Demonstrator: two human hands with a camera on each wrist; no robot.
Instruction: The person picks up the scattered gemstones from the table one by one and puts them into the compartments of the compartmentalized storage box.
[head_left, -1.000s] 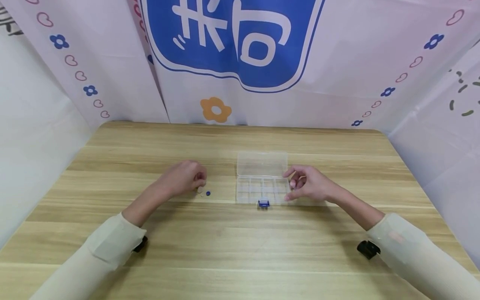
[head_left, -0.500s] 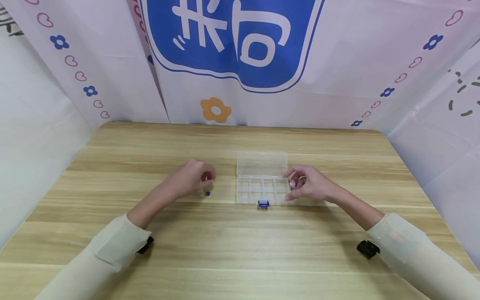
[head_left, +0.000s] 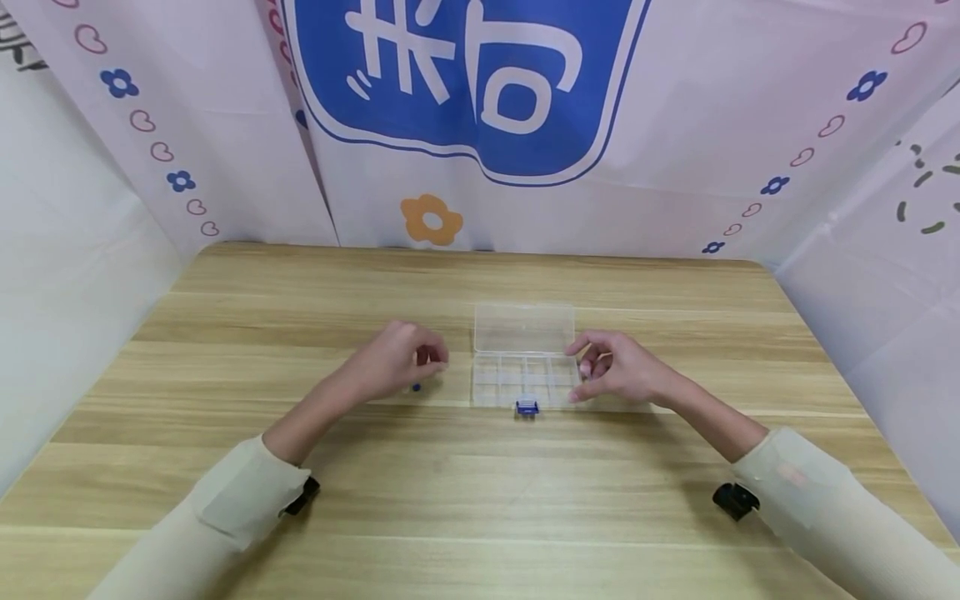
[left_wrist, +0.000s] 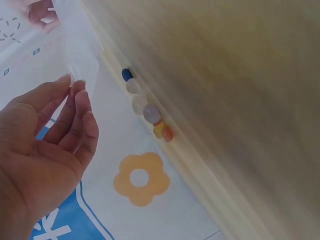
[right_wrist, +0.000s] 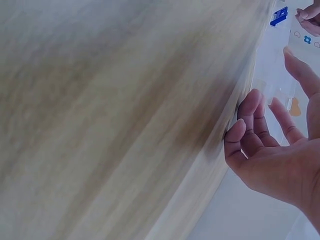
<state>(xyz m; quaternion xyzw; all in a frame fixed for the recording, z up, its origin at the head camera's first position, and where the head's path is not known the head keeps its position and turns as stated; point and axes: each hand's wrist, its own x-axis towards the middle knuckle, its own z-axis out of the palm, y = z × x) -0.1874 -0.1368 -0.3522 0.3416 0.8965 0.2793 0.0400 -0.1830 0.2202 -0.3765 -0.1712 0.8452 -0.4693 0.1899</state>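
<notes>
A clear plastic compartment box [head_left: 499, 381] lies on the table with its lid [head_left: 525, 328] folded back and a blue latch [head_left: 527, 407] at the front. At its right end, my right hand [head_left: 618, 367] holds the box between spread thumb and index finger, the other fingers curled. My left hand [head_left: 401, 358] is left of the box, thumb and fingertips brought together; I cannot tell whether something small is between them. Below it in the left wrist view are a dark blue stone [left_wrist: 127, 74], two clear stones [left_wrist: 133, 86], a lilac stone [left_wrist: 152, 114], a yellow stone [left_wrist: 158, 131] and an orange stone [left_wrist: 167, 133].
A wooden table [head_left: 480, 500] spreads around the box. Behind it hangs a white cloth [head_left: 675, 192] with a blue panel and an orange flower [head_left: 432, 220]. Black wrist straps [head_left: 737, 501] show below both sleeves.
My left hand has moved right, away from the stones and toward the box, fingertips still together. The right hand and the box have stayed in place.
</notes>
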